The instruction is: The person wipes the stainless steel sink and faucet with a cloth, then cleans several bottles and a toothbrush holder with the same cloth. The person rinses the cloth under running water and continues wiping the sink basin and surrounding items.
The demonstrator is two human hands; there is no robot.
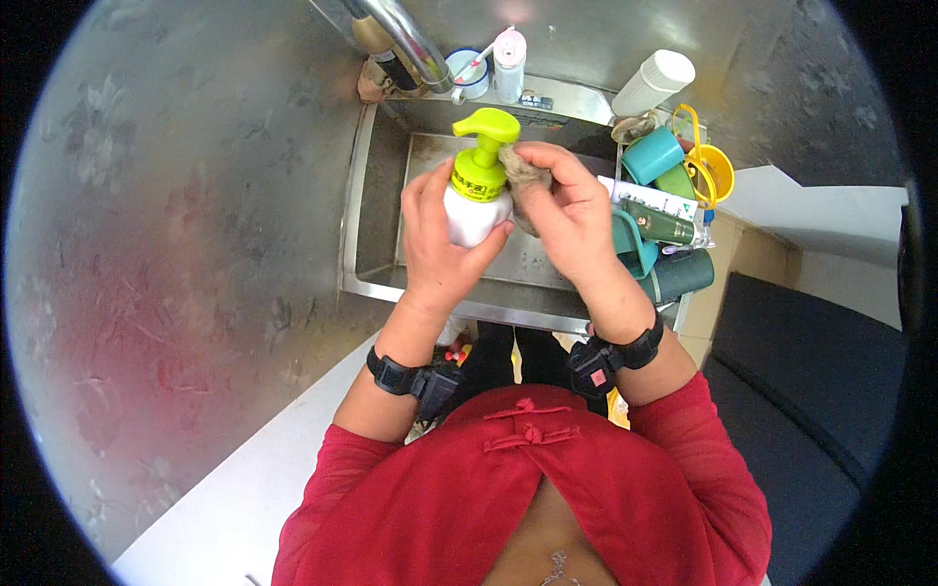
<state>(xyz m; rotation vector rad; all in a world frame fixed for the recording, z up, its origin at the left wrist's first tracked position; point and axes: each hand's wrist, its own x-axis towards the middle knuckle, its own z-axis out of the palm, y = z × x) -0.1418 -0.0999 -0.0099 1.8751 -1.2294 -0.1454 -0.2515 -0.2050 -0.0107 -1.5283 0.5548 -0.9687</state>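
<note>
My left hand [440, 245] is wrapped round a white pump bottle [473, 217] with a lime-green pump head, held upright above a stainless steel sink [359, 220]. Between the thumb and fingers of my right hand [575, 212] is a crumpled grey-brown cloth [524, 176]. The cloth lies against the right side of the pump's collar. Writing shows on the green collar. The lower part of the bottle is hidden behind my left hand and thumb.
A metal faucet [410, 44] reaches in from the upper left. Behind the basin stand an enamel mug [469, 73], a pink-topped bottle [509, 66] and a white ribbed container [652, 80]. Tubes [659, 223], a teal cup [652, 155] and a yellow basket [714, 174] crowd the right side.
</note>
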